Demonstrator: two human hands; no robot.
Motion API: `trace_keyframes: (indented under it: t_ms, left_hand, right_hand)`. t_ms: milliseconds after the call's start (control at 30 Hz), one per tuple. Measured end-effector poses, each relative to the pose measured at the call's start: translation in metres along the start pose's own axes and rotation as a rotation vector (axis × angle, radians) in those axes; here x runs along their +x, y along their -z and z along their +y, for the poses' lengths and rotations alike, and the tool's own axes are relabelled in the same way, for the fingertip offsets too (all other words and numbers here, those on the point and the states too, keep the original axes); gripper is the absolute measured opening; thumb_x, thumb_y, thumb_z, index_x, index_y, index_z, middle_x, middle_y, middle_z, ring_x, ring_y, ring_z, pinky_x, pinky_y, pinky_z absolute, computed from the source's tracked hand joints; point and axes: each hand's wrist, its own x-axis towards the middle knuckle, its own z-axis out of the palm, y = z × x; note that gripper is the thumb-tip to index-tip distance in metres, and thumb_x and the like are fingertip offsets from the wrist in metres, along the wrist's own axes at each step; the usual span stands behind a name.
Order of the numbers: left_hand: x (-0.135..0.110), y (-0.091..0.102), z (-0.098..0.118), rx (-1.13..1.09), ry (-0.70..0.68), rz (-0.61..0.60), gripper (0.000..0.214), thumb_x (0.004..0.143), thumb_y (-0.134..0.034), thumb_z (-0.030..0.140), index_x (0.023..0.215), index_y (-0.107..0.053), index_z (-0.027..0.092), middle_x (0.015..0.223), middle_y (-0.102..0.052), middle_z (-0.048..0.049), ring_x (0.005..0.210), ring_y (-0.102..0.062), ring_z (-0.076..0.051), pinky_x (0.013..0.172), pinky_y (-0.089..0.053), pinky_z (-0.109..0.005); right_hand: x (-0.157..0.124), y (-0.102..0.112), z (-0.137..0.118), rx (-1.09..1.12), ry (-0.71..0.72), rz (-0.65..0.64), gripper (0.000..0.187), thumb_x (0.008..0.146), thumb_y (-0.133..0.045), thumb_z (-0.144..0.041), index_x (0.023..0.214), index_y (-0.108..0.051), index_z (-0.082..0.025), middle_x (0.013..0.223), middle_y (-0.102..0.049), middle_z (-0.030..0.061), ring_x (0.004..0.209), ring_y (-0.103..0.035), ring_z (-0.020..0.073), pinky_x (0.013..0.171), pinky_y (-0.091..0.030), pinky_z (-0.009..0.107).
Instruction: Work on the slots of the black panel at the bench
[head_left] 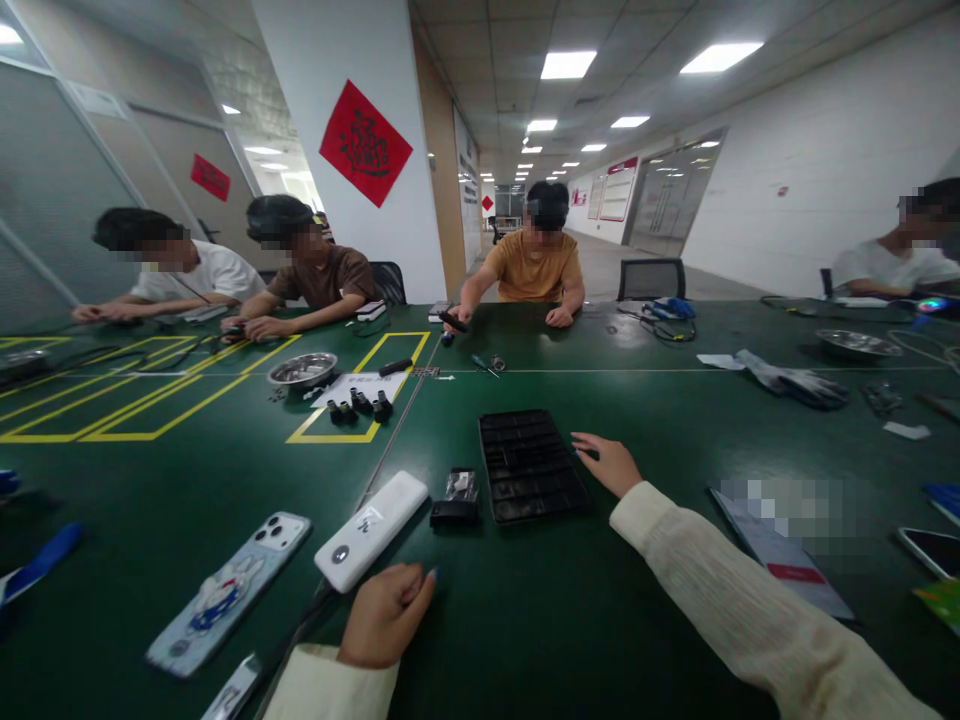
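A black compartmented tray [531,465] lies on the green table in front of me. At its right edge is my right hand [609,462], fingers stretched out and apart, holding nothing. Whether the fingertips touch the tray, I cannot tell. My left hand [388,612] rests on the table as a loose fist, with no object showing in it. Just beyond that fist lies a white power bank [373,530] with a cable. Between power bank and tray sits a small black item [454,513] next to a clear plastic bag [460,485] with small parts.
A patterned phone [229,592] lies at left. Beyond are a metal bowl [303,369], several black fittings [360,405] and a screwdriver [485,366]. Gloves [791,380] and a folder [780,555] lie at right. Across the table, a person in an orange shirt [534,265] holds a black tool.
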Motion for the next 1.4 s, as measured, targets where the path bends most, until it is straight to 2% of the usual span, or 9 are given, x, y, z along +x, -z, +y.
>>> trace_keyframes:
  t_ms: [267,500,600,733,867,967,1067,1200,1400]
  left_hand:
    - [0.000,0.001,0.001,-0.021,-0.005,0.012,0.037,0.078,-0.039,0.036,0.048,-0.029,0.017,0.047,-0.034,0.0034,0.045,-0.037,-0.008,0.047,-0.029,-0.020]
    - [0.002,-0.002,0.000,-0.024,-0.021,0.019,0.037,0.077,-0.040,0.035,0.046,-0.031,0.017,0.047,-0.036,0.0029,0.045,-0.037,-0.008,0.047,-0.029,-0.020]
    - [0.002,-0.002,0.000,0.003,-0.028,0.013,0.038,0.078,-0.039,0.036,0.046,-0.031,0.017,0.047,-0.036,0.0025,0.046,-0.037,-0.008,0.048,-0.029,-0.020]
    - [0.000,-0.001,0.002,0.042,-0.024,-0.004,0.038,0.080,-0.037,0.038,0.048,-0.032,0.017,0.049,-0.037,0.0025,0.048,-0.038,-0.008,0.050,-0.030,-0.021]
    - [0.000,-0.002,0.003,0.040,-0.027,0.004,0.038,0.079,-0.036,0.037,0.048,-0.032,0.017,0.049,-0.036,0.0027,0.047,-0.037,-0.008,0.049,-0.029,-0.021]
    - [0.000,-0.002,0.002,0.039,-0.026,0.013,0.037,0.078,-0.037,0.036,0.047,-0.032,0.017,0.048,-0.036,0.0027,0.046,-0.037,-0.008,0.048,-0.028,-0.021]
    - [0.001,-0.003,0.001,0.056,-0.030,0.007,0.037,0.078,-0.038,0.036,0.047,-0.031,0.017,0.048,-0.036,0.0027,0.045,-0.037,-0.008,0.048,-0.028,-0.021]
    - [0.002,-0.003,-0.001,0.067,-0.036,0.009,0.037,0.078,-0.038,0.036,0.048,-0.032,0.017,0.048,-0.039,0.0022,0.046,-0.039,-0.008,0.047,-0.029,-0.020]
    - [0.000,-0.006,-0.003,0.090,-0.052,0.022,0.037,0.080,-0.038,0.036,0.049,-0.033,0.017,0.049,-0.040,0.0019,0.046,-0.040,-0.008,0.048,-0.029,-0.020]
  right_hand:
    - [0.002,0.024,-0.024,0.235,-0.024,0.232,0.033,0.081,-0.043,-0.025,0.111,-0.054,-0.015,0.102,-0.064,0.0084,0.098,-0.059,0.0181,0.090,-0.043,0.038]
    - [-0.024,0.058,-0.095,0.331,0.144,0.117,0.029,0.084,-0.043,-0.028,0.110,-0.054,-0.021,0.101,-0.064,0.0061,0.092,-0.060,0.0190,0.084,-0.046,0.037]
    - [-0.030,0.065,-0.106,0.271,0.207,0.142,0.031,0.085,-0.042,-0.028,0.114,-0.051,-0.021,0.102,-0.062,0.0065,0.094,-0.058,0.0192,0.086,-0.046,0.037]
    - [-0.040,0.042,-0.090,0.050,0.304,0.076,0.043,0.082,-0.046,-0.030,0.124,-0.042,-0.022,0.114,-0.056,0.0088,0.107,-0.052,0.0221,0.092,-0.041,0.042]
    - [-0.051,0.007,-0.062,-0.169,0.338,-0.132,0.079,0.070,-0.061,-0.044,0.137,-0.024,-0.025,0.137,-0.035,0.0104,0.126,-0.029,0.0302,0.101,-0.027,0.053]
    - [-0.054,-0.008,-0.048,-0.200,0.288,-0.249,0.092,0.065,-0.066,-0.045,0.139,-0.016,-0.026,0.144,-0.019,0.0112,0.131,-0.017,0.0310,0.101,-0.027,0.051]
    - [-0.051,-0.012,-0.042,-0.153,0.270,-0.268,0.091,0.070,-0.065,-0.037,0.140,-0.009,-0.025,0.144,-0.016,0.0133,0.129,-0.023,0.0286,0.100,-0.032,0.046]
    - [-0.046,-0.012,-0.042,-0.154,0.305,-0.208,0.092,0.070,-0.066,-0.032,0.141,-0.008,-0.023,0.138,-0.033,0.0150,0.125,-0.031,0.0291,0.099,-0.035,0.048]
    - [-0.042,-0.005,-0.047,-0.198,0.365,-0.062,0.081,0.075,-0.058,-0.044,0.140,-0.018,-0.016,0.130,-0.043,0.0167,0.116,-0.045,0.0291,0.093,-0.043,0.046]
